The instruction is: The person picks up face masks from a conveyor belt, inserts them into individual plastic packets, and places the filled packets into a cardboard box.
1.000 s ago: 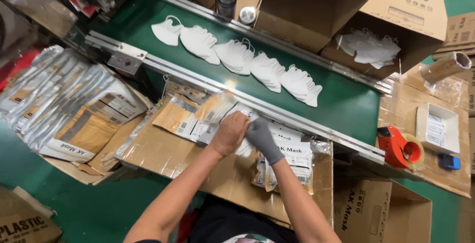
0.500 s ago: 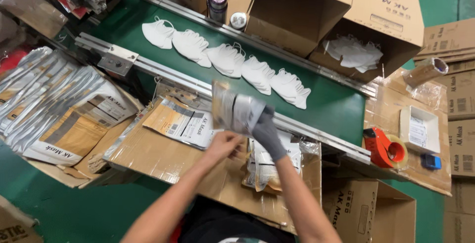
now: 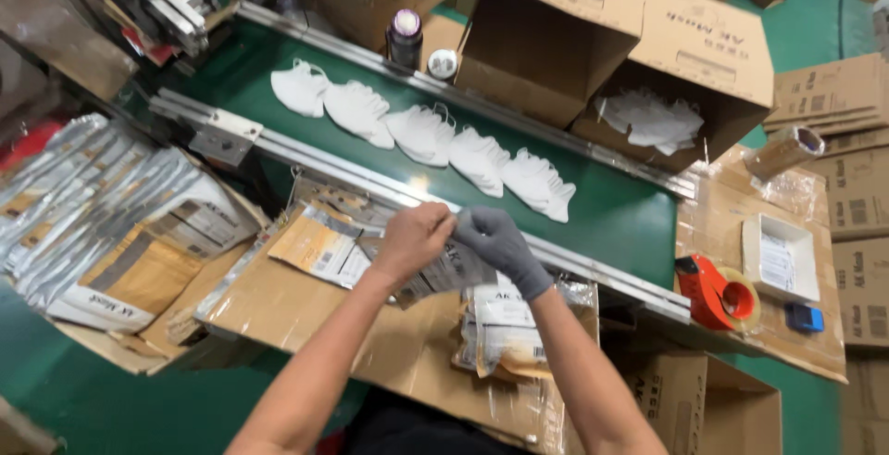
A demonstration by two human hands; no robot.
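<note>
My bare left hand [image 3: 417, 237] and my grey-gloved right hand [image 3: 503, 244] meet above the cardboard work surface [image 3: 296, 311], both gripping the top edge of a silver foil pouch [image 3: 443, 272] that hangs between them. Below my right wrist lies a stack of filled clear-and-white mask packets [image 3: 505, 335]. Flat empty pouches [image 3: 319, 247] lie just left of my left hand. Beyond my hands, a row of several white folded masks [image 3: 421, 136] rests on the green conveyor belt [image 3: 611, 210].
A big heap of silver and brown pouches [image 3: 111, 224] fills the left. Open cardboard boxes [image 3: 648, 94], one holding white masks, stand behind the belt. A red tape dispenser [image 3: 713, 293], a white tray [image 3: 780, 256] and a tape roll [image 3: 785, 151] sit right.
My hands lifted a pouch off the cardboard and brought it lower and closer to me, now pinching its top edge together. The view shifted slightly.
</note>
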